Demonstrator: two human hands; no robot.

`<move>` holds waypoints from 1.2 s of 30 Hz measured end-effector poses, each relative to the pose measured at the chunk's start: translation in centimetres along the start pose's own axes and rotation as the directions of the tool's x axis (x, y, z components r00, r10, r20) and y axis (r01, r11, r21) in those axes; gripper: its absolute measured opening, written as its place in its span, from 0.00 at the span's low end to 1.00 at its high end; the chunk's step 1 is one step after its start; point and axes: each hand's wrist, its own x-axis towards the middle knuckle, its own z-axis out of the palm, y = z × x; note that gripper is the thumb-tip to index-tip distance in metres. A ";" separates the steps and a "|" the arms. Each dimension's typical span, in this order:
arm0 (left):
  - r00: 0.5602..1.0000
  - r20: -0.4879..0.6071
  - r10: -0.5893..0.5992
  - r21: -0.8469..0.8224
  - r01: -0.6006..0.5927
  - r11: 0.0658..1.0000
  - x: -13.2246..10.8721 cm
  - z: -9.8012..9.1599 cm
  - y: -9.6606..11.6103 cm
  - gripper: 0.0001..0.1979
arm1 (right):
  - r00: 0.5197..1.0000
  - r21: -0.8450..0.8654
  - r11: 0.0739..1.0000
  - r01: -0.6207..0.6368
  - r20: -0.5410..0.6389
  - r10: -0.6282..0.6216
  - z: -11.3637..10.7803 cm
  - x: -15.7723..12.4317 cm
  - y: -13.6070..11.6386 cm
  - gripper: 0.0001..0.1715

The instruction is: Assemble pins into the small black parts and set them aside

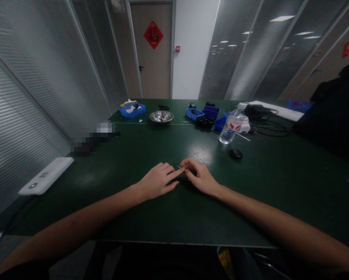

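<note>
In the head view both of my hands are close together over the green table (133, 155). My right hand (200, 177) is closed in a pinch, thumb and fingers bent toward each other. A thin pale sliver, like a short stick or wire (178, 167), shows at its fingertips; most of it is hidden and its kind is too small to tell. My left hand (159, 180) lies flat-ish with its index finger stretched out, the tip meeting the right fingertips. Its thumb stands apart, and I see nothing held in it.
A water bottle (232, 125) and a black computer mouse (236, 154) stand to the right. Farther back are a metal dish (161, 117), a blue basket (132, 111), more blue trays (194, 114) and black cables (270, 132). A white power strip (46, 176) lies at the left edge.
</note>
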 end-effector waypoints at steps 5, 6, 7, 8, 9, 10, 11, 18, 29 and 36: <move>0.999 -0.045 0.005 0.058 -0.003 0.998 0.0 -0.1 -0.1 0.19 | 0.998 -0.028 0.999 0.043 0.045 -0.042 -0.1 -0.1 -0.5 0.14; 0.998 -0.055 0.005 0.063 -0.002 0.998 -0.1 -0.1 -0.2 0.18 | 0.998 -0.038 0.998 0.050 0.050 -0.048 -0.1 -0.2 -0.6 0.14; 0.998 -0.064 0.002 0.068 0.002 0.998 -0.1 -0.1 -0.3 0.18 | 0.997 -0.046 0.997 0.055 0.054 -0.052 -0.1 -0.2 -0.7 0.14; 0.997 -0.073 -0.002 0.071 0.008 0.997 -0.1 0.0 -0.5 0.17 | 0.997 -0.052 0.997 0.057 0.059 -0.054 -0.1 -0.2 -0.7 0.14; 0.997 -0.079 -0.007 0.072 0.013 0.997 -0.2 0.0 -0.6 0.17 | 0.996 -0.056 0.997 0.060 0.065 -0.056 -0.1 -0.2 -0.8 0.14; 0.996 -0.085 -0.010 0.071 0.016 0.997 -0.2 0.0 -0.7 0.17 | 0.996 -0.059 0.996 0.062 0.070 -0.058 -0.1 -0.2 -0.8 0.14; 0.996 -0.091 -0.013 0.067 0.019 0.998 -0.3 0.1 -0.8 0.16 | 0.995 -0.063 0.996 0.064 0.075 -0.060 -0.1 -0.2 -0.9 0.14; 0.988 -0.150 -0.032 0.003 0.032 0.999 -0.5 0.3 -1.3 0.14 | 0.994 -0.061 0.995 0.075 0.081 -0.070 -0.1 -0.2 -1.0 0.12; 0.979 -0.205 -0.011 -0.065 -0.002 0.998 -0.5 0.7 -1.6 0.13 | 0.994 -0.069 0.995 0.077 0.087 -0.071 -0.2 -0.3 -1.0 0.14; 0.970 -0.217 -0.110 -0.167 0.074 0.983 -0.6 0.7 -2.0 0.14 | 0.996 -0.072 0.996 0.056 0.067 -0.051 -0.2 -0.4 -0.7 0.18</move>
